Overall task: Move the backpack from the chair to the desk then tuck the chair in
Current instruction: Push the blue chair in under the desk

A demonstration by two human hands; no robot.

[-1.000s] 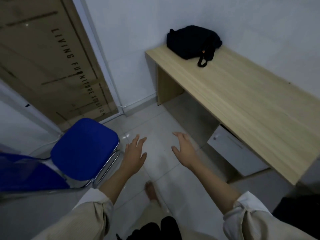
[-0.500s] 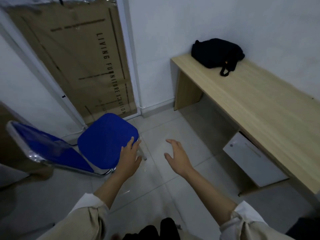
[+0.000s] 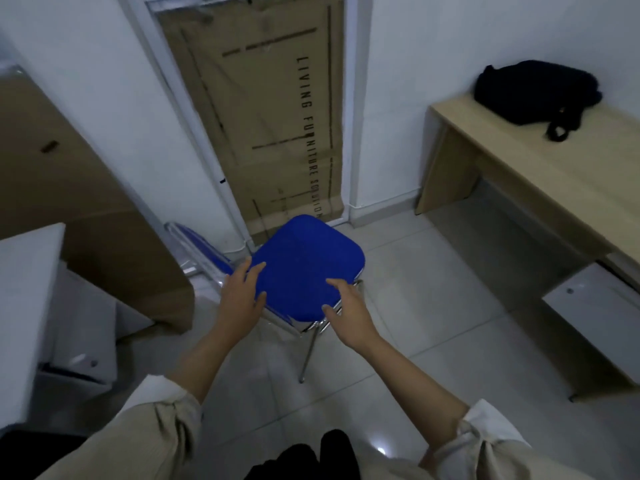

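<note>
Both hands have closed in on the blue chair since half a second ago, when only the left touched its seat edge. Seen from the head camera, the left hand lies spread wide on the seat's near left edge and the right hand spreads on its near right edge; neither has curled under yet. The chair stands on the tiled floor, well apart from the desk. The backpack already rests on the desk's far corner.

Flat palms on smooth upholstery may slip (a lopsided lift could swing a chrome leg into the white drawer unit). The backrest is blurred, most legs are hidden beneath the seat, and the desk's right end is cut off.
</note>
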